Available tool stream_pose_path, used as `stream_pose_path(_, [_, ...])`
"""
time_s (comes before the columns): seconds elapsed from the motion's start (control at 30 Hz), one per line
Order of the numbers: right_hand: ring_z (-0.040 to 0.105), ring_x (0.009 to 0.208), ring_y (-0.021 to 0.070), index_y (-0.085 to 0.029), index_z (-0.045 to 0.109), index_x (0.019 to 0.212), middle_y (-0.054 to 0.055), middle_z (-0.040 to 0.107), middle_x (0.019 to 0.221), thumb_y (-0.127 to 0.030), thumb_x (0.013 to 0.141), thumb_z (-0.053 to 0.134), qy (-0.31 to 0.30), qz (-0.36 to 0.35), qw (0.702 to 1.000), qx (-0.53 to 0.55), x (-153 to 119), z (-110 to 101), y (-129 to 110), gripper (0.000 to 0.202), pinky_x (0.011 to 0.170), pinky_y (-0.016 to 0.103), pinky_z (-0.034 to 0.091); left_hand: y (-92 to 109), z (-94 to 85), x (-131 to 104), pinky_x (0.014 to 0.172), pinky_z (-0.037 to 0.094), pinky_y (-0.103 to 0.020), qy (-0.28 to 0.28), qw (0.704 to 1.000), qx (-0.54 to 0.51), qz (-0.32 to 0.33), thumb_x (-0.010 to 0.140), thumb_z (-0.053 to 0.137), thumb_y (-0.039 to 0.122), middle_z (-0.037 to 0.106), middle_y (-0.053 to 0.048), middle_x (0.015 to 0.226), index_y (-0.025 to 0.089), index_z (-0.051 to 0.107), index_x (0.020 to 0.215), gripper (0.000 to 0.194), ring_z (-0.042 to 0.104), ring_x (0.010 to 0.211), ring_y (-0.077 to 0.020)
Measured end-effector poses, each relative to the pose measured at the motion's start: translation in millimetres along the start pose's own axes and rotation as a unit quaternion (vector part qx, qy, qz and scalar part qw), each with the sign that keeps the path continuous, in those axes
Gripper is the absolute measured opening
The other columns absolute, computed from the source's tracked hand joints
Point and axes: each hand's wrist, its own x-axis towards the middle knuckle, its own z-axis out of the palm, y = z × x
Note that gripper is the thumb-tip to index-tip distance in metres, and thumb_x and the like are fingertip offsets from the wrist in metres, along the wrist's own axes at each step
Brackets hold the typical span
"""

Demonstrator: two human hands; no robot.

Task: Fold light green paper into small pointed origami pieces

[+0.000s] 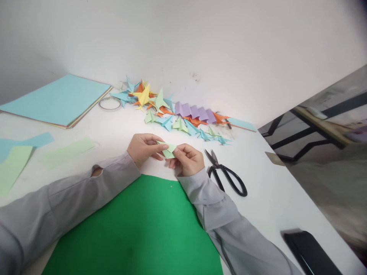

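A small folded piece of light green paper is pinched between my two hands, just above the white table. My left hand grips its left edge, with the thumb lying along the top. At the right end, my right hand holds it between thumb and fingers, the other fingers curled beneath. Some of the fingertips are hidden behind the paper. Black-handled scissors lie right of my right hand with their blades slightly apart. Below both wrists is a green sheet.
Folded paper shapes in several colours lie along the wall, beside purple pleated pieces. A stack of coloured paper and a tape roll are at back left. Green paper scraps lie left; a black phone lies front right.
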Motion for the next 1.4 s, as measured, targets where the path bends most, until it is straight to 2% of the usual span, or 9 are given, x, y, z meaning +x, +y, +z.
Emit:
stream_pose_path(0.17, [0.053,0.034,0.0099,-0.016,0.058,0.069,-0.001,0.063,0.047,-0.035,0.066,0.066,-0.019,-0.007,1.0,0.019,-1.5,1.3,-2.7,0.021,0.036,0.02,0.042,-1.0,-0.3,0.4,0.041,0.052,-0.023,0.003,1.0,0.003,0.012,0.049,0.078,0.026,0.064,-0.003,0.051,0.008,0.061,0.069,0.031,0.06,0.044,-0.014])
stream_pose_path(0.3, [0.052,0.033,0.0083,-0.015,0.057,0.068,-0.003,0.061,0.042,-0.031,0.062,0.071,-0.001,-0.002,1.0,0.002,-2.8,4.4,-2.7,0.021,0.036,0.018,0.041,-1.3,-0.6,0.8,0.042,0.052,-0.024,0.002,1.0,0.013,0.012,0.05,0.078,0.028,0.063,-0.003,0.05,0.008,0.061,0.068,0.031,0.061,0.044,-0.0151])
stream_pose_path(0.6, [0.052,0.034,0.0083,-0.015,0.058,0.068,-0.002,0.063,0.047,-0.035,0.065,0.069,-0.014,-0.007,1.0,0.007,-1.5,3.0,0.1,0.023,0.034,0.018,0.04,-2.5,-1.2,1.3,0.04,0.05,-0.023,-0.006,0.999,0.027,0.024,0.051,0.077,0.028,0.062,-0.002,0.049,0.009,0.062,0.066,0.028,0.06,0.042,-0.014])
stream_pose_path(0.83, [0.05,0.032,0.0084,-0.016,0.058,0.066,-0.004,0.058,0.04,-0.035,0.067,0.067,-0.005,-0.022,1.0,-0.009,-0.2,2.1,2.3,0.021,0.033,0.018,0.04,-1.8,-0.7,0.6,0.04,0.05,-0.022,-0.01,0.999,0.031,0.025,0.051,0.077,0.028,0.062,-0.002,0.047,0.01,0.063,0.064,0.026,0.06,0.043,-0.014])
stream_pose_path(1.23, [0.049,0.032,0.0086,-0.016,0.056,0.06,-0.003,0.057,0.039,-0.036,0.064,0.069,0.015,-0.003,1.0,-0.025,0.2,2.0,0.9,0.024,0.033,0.018,0.039,-2.2,-1.6,1.2,0.04,0.051,-0.022,-0.015,0.999,0.044,0.024,0.052,0.076,0.027,0.061,-0.001,0.047,0.01,0.064,0.062,0.023,0.06,0.044,-0.014])
stream_pose_path(1.4, [0.049,0.032,0.0089,-0.016,0.06,0.069,-0.004,0.056,0.039,-0.036,0.064,0.068,0.008,0.005,1.0,-0.03,0.1,2.4,0.5,0.023,0.034,0.019,0.04,-2.4,-2.4,1.7,0.042,0.051,-0.022,-0.021,0.998,0.048,0.02,0.052,0.076,0.027,0.061,-0.001,0.047,0.01,0.063,0.061,0.023,0.062,0.045,-0.0149])
